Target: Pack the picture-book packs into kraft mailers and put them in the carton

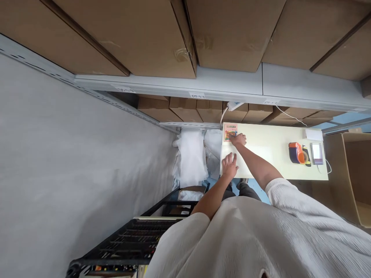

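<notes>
Pink printed packet (228,127) lies flat in the far left corner of the pale yellow table (269,135), its edges close to the table's far and left edges. Right hand (239,139) is on it, fingertips at the packet's lower right part; fingers look bent, can't tell if they pinch it or just press. Left hand (230,166) is at the table's left edge, nearer the near left corner, palm down, fingers slightly spread, ring on one finger; no grip visible. Toward the table's right edge: orange and purple tape dispenser (295,153), a black-and-yellow item (307,161) just beside it, then a blurred-out rectangular item (317,153). White box (313,134) sits at the far right corner. White power strip (234,105) is above the table's far edge, by the shelf (228,83) stacked with cartons (228,34). Open carton (336,166) stands just off the table's right edge; white plastic sheeting (193,158) hangs off the left edge side.
</notes>
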### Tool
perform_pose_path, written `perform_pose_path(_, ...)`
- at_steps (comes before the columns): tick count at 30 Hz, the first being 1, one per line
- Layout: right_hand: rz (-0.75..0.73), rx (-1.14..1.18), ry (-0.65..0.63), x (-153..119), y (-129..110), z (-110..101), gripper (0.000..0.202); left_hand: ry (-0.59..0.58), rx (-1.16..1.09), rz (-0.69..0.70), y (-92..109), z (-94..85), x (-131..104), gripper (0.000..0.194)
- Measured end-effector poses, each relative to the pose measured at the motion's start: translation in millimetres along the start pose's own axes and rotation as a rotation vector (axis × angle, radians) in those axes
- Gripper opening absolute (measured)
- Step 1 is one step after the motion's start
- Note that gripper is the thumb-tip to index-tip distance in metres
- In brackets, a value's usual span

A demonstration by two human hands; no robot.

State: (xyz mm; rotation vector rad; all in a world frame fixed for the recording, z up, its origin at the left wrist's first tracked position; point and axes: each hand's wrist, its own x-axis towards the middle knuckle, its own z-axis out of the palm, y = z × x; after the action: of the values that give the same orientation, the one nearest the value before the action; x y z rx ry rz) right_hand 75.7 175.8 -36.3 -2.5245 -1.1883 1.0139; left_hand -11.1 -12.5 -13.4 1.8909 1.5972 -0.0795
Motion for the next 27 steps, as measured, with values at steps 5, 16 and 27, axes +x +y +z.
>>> perform_pose_path(5, 0.055, 0.044, -0.001, 3.8, -6.1, 10.5, 0.072, 0.009, -0.014, 0.009, -2.1, 2.8, -1.0, 0.094)
perform_pose_path(16, 0.03, 0.024, -0.083, 3.4, -9.8, -3.5, 0.061, 0.012, 0.0, 0.012, -2.7, 6.0, -0.5, 0.094)
perform_pose_path(27, -0.1, 0.295, -0.13, 13.1, 49.5, -74.9, 0.017, -0.023, 0.044, -0.017, 0.1, -2.0, 1.9, 0.095)
